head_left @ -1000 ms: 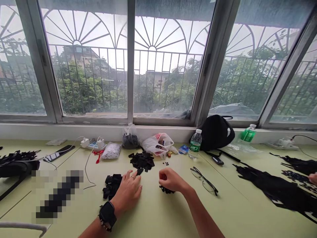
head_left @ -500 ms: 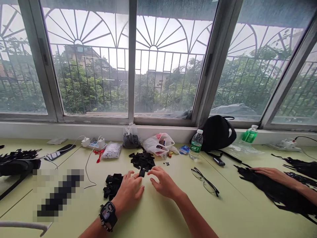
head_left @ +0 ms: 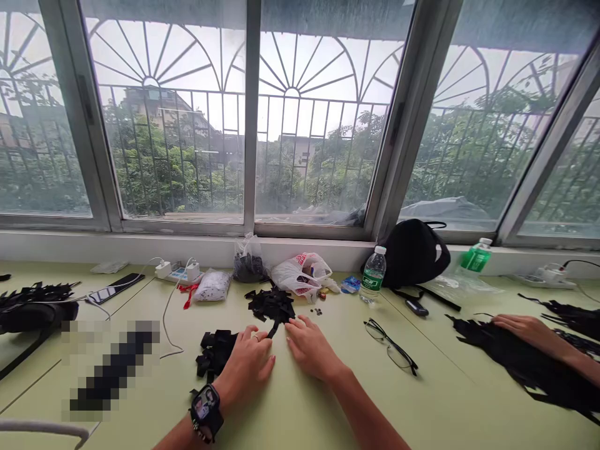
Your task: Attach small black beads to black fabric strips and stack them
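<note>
My left hand point(head_left: 247, 364), with a black watch on the wrist, lies on the pale green table point(head_left: 309, 406) with fingers stretched toward a small black piece point(head_left: 272, 329). My right hand point(head_left: 310, 347) rests beside it, fingers spread, fingertips close to the same piece. Just beyond lies a loose heap of black pieces point(head_left: 270, 303). A darker stack of black pieces point(head_left: 213, 354) sits left of my left hand. Neither hand clearly grips anything.
Glasses point(head_left: 391, 347) lie right of my hands. A water bottle point(head_left: 373, 274), black bag point(head_left: 415, 251), plastic bags point(head_left: 300, 274), chargers and a phone point(head_left: 114, 288) stand along the window sill. Another person's hand point(head_left: 525, 327) rests on black fabric point(head_left: 525, 365) at the right.
My right hand left a small dark cluster and came left to meet my left hand at the black piece. The other person's hand reached in over the fabric.
</note>
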Demonstrator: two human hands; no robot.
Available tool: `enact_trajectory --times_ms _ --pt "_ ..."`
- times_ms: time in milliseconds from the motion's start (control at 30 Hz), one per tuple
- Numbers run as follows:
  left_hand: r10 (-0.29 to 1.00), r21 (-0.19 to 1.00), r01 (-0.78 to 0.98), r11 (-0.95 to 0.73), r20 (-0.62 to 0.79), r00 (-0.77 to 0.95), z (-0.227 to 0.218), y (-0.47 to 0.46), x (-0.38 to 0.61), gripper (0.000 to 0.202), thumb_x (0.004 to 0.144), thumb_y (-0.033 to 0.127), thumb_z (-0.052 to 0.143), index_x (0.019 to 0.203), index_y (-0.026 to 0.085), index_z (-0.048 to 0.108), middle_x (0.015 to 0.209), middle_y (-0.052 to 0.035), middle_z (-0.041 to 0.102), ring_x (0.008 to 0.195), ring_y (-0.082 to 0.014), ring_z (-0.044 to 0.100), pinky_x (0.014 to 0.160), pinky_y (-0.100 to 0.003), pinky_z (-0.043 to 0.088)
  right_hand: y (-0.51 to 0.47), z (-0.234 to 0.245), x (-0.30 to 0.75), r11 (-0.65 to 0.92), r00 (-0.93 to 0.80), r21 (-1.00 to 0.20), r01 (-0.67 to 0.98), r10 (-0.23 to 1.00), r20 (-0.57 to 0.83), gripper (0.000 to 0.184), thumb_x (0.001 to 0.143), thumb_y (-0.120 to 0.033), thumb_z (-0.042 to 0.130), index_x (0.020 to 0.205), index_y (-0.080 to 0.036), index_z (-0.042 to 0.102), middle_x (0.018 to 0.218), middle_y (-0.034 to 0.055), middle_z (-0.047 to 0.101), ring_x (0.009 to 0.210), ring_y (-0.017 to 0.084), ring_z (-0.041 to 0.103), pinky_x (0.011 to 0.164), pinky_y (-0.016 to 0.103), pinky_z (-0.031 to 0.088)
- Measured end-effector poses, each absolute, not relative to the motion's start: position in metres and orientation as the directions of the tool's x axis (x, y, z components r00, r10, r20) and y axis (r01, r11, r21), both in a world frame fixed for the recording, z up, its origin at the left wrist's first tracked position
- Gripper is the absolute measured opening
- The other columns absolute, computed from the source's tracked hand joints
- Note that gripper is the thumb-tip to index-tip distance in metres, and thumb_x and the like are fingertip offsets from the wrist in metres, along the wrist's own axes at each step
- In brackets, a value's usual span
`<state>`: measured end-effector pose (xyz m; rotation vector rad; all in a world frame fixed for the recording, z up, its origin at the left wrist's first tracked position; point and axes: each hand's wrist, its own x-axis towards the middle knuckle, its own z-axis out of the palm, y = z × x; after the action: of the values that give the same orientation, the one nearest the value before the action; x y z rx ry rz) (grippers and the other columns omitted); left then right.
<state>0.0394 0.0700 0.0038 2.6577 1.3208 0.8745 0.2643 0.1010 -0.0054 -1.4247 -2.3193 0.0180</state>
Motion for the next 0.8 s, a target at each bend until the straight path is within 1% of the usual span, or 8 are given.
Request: enact_trajectory --times_ms 133,200,300,400,533,633,733,800 --pt "0.738 0.294 0.698 -0.653 0.456 0.497 0.007 0.071 0.042 0.013 0.089 0.017 0.061 0.089 0.024 0.071 0.098 -0.0056 0.072 0.109 -0.0293 0.059 0.089 -0.044 0.048 0.101 -0.006 0.263 0.513 -0.404 -0.248 0.822 0.831 0.381 0.046 0.092 -0.012 0.051 0.136 -0.021 0.062 0.136 0.01 0.062 0.134 0.031 0.045 0.112 0.044 0.038" --pt "0.738 0.311 0.687 -0.656 0.452 0.5 0.007 0.072 0.043 0.016 0.089 0.015 0.06 0.086 0.024 0.072 0.092 -0.0051 0.073 0.103 -0.0279 0.06 0.086 -0.042 0.048 0.1 -0.006 0.26 0.56 -0.446 -0.256 0.788 0.805 0.391 0.049 0.09 -0.009 0.051 0.135 -0.023 0.062 0.138 0.009 0.062 0.134 0.029 0.045 0.112 0.043 0.038" --pt "0.744 0.341 0.678 -0.652 0.459 0.485 0.007 0.073 0.042 0.023 0.087 0.009 0.058 0.089 0.025 0.073 0.089 -0.0041 0.075 0.099 -0.0269 0.062 0.084 -0.041 0.048 0.098 -0.004 0.256 0.604 -0.484 -0.271 0.749 0.779 0.398 0.036 0.089 -0.008 0.053 0.116 -0.025 0.07 0.131 0.0065 0.065 0.129 0.029 0.047 0.108 0.042 0.041" --pt "0.749 0.355 0.678 -0.643 0.477 0.46 0.007 0.073 0.041 0.03 0.084 0.004 0.057 0.095 0.026 0.074 0.088 -0.0041 0.076 0.097 -0.0269 0.063 0.082 -0.041 0.048 0.098 0.0 0.253 0.611 -0.48 -0.29 0.736 0.774 0.413 0.021 0.091 -0.009 0.055 0.095 -0.024 0.07 0.112 0.006 0.069 0.117 0.027 0.053 0.101 0.04 0.045" --pt "0.739 0.365 0.678 -0.638 0.536 0.407 0.01 0.07 0.042 0.027 0.09 0.011 0.056 0.103 0.027 0.073 0.092 -0.0049 0.075 0.097 -0.0274 0.063 0.083 -0.042 0.05 0.095 0.005 0.251 0.592 -0.436 -0.339 0.731 0.788 0.436 0.017 0.096 -0.013 0.051 0.088 -0.022 0.063 0.093 0.0063 0.068 0.1 0.025 0.056 0.091 0.038 0.046" --pt "0.734 0.407 0.656 -0.636 0.581 0.351 0.014 0.067 0.044 0.02 0.096 0.022 0.056 0.109 0.027 0.071 0.101 -0.0057 0.075 0.101 -0.0274 0.063 0.088 -0.043 0.052 0.091 0.01 0.248 0.572 -0.381 -0.467 0.674 0.811 0.445 0.017 0.1 -0.019 0.047 0.089 -0.021 0.06 0.087 0.0044 0.066 0.087 0.022 0.057 0.081 0.034 0.045" --pt "0.734 0.458 0.616 -0.642 0.6 0.319 0.018 0.066 0.045 0.023 0.096 0.028 0.059 0.117 0.026 0.069 0.107 -0.0066 0.074 0.105 -0.0273 0.064 0.092 -0.043 0.053 0.087 0.015 0.242 0.542 -0.36 -0.683 0.49 0.839 0.409 0.014 0.101 -0.027 0.048 0.096 -0.021 0.06 0.086 0.0021 0.067 0.079 0.018 0.059 0.072 0.029 0.045" --pt "0.741 0.477 0.605 -0.638 0.592 0.315 0.018 0.066 0.045 0.026 0.094 0.027 0.062 0.119 0.027 0.069 0.105 -0.0055 0.075 0.102 -0.0266 0.065 0.089 -0.041 0.054 0.086 0.017 0.238 0.513 -0.357 -0.775 0.369 0.848 0.391 0.014 0.099 -0.031 0.052 0.097 -0.021 0.061 0.087 0.0019 0.068 0.08 0.018 0.061 0.071 0.028 0.046"
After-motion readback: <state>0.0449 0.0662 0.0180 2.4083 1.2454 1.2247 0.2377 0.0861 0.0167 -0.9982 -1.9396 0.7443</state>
